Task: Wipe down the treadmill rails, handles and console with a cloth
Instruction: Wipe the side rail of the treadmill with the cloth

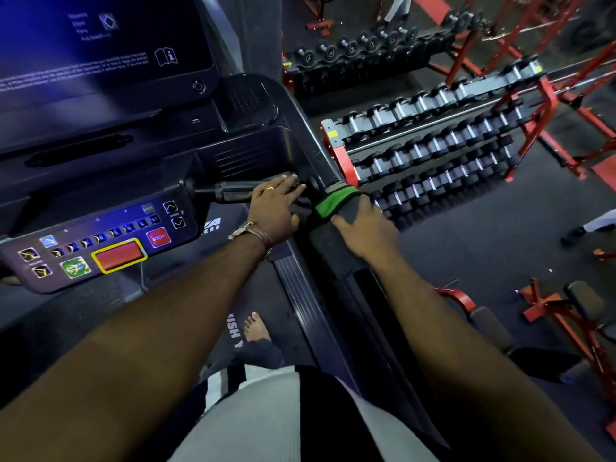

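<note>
I stand on a treadmill facing its dark console [100, 135] with a lit button panel [100, 241]. My left hand [276, 205] lies with straight fingers on the short black handle [230, 191] that sticks out from the console. A green and dark cloth [333, 203] is draped over the right side rail [336, 248] where it meets the upright. My right hand [363, 228] presses flat on the cloth and rail, fingers spread.
A red rack of dumbbells [430, 151] stands just right of the treadmill, with a second rack [360, 51] behind it. Red benches and frames [560, 311] stand on the dark floor at right. My bare foot [256, 328] is on the belt.
</note>
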A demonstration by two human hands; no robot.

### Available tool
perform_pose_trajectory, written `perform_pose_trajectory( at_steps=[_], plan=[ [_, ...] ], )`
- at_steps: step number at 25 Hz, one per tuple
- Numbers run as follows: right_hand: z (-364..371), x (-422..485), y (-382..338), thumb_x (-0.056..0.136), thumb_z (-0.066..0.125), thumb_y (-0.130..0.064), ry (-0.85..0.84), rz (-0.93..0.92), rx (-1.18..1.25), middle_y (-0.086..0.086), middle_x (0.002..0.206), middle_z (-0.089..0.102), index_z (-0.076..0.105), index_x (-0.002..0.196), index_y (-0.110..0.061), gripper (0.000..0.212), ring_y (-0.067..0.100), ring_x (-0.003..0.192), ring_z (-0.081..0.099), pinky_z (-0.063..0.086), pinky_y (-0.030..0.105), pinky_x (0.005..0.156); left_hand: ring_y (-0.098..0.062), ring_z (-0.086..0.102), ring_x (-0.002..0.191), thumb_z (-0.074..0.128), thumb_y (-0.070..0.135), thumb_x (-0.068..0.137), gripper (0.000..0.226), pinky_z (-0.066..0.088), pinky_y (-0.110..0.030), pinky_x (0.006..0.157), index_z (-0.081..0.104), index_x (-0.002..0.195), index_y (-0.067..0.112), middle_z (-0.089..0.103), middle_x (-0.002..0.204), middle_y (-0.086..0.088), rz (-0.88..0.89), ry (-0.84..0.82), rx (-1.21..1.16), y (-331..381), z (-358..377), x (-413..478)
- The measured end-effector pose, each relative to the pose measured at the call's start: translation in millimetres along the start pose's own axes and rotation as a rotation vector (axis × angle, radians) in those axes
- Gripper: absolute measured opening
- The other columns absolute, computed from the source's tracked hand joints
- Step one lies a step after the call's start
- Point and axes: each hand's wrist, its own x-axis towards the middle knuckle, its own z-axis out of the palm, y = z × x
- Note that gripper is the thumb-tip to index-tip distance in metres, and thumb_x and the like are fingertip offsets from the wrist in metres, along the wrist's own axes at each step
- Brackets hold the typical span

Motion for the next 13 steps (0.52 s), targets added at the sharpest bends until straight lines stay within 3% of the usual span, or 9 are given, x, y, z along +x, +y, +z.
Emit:
perform_pose_trajectory(
  at_steps=[2, 4, 7, 10, 11, 13],
  plan=[
    [-16.1, 18.3, 15.7, 0.087, 0.06, -0.059, -0.131, 0.058, 0.488, 0.01, 0.112, 0.069, 0.065, 0.117, -0.014, 0.055, 0.031, 0.108, 0.065, 0.051, 0.039, 0.088, -0.016, 0.025, 0.142, 0.062, 0.032, 0.077, 0.07, 0.015, -0.034, 0.11, 0.042, 0.143, 0.031, 0.029, 0.156, 0.005, -0.004, -0.017, -0.014, 1.2, -2.9, 0.7],
    [-17.1, 11.4, 31.5, 0.087, 0.067, -0.049, -0.207, 0.08, 0.681, 0.004, 0.099, 0.075, 0.073, 0.102, -0.014, 0.038, 0.023, 0.097, 0.071, 0.055, 0.033, 0.082, -0.015, 0.024, 0.143, 0.062, 0.032, 0.078, 0.069, 0.013, -0.035, 0.111, 0.04, 0.144, 0.032, 0.027, 0.157, 0.006, -0.008, -0.029, -0.028, 2.1, -3.8, 1.5],
    [-13.8, -1.0, 42.0, 0.092, 0.066, -0.038, -0.281, 0.092, 0.815, 0.008, 0.103, 0.075, 0.072, 0.098, -0.012, 0.027, 0.013, 0.08, 0.073, 0.057, 0.023, 0.069, -0.015, 0.023, 0.143, 0.062, 0.032, 0.078, 0.07, 0.012, -0.036, 0.111, 0.04, 0.144, 0.034, 0.026, 0.157, 0.007, -0.023, -0.031, -0.045, 1.4, -1.6, 0.3],
    [-27.5, 8.9, 33.4, 0.101, 0.051, -0.035, -0.377, 0.219, 0.997, 0.002, 0.106, 0.069, 0.062, 0.109, -0.016, 0.024, 0.002, 0.062, 0.067, 0.054, 0.017, 0.059, -0.015, 0.024, 0.143, 0.064, 0.03, 0.075, 0.072, 0.014, -0.036, 0.111, 0.041, 0.143, 0.034, 0.027, 0.156, 0.007, -0.031, -0.045, -0.059, 0.8, -4.7, 3.0],
    [-28.8, 12.6, 32.9, 0.103, 0.046, -0.036, -0.383, 0.281, 1.066, 0.0, 0.101, 0.068, 0.06, 0.116, -0.017, 0.027, 0.0, 0.061, 0.066, 0.054, 0.017, 0.059, -0.015, 0.025, 0.142, 0.065, 0.03, 0.074, 0.073, 0.015, -0.036, 0.111, 0.042, 0.143, 0.034, 0.028, 0.156, 0.007, -0.031, -0.055, -0.059, 1.9, -5.5, 3.9],
    [-23.4, 12.5, 35.7, 0.102, 0.046, -0.04, -0.447, 0.35, 1.157, -0.003, 0.087, 0.071, 0.062, 0.111, -0.016, 0.031, 0.005, 0.067, 0.068, 0.056, 0.021, 0.071, -0.015, 0.027, 0.141, 0.065, 0.03, 0.074, 0.072, 0.017, -0.035, 0.11, 0.042, 0.142, 0.035, 0.03, 0.155, 0.008, -0.026, -0.061, -0.061, 2.7, -6.9, 5.7]
  ],
)
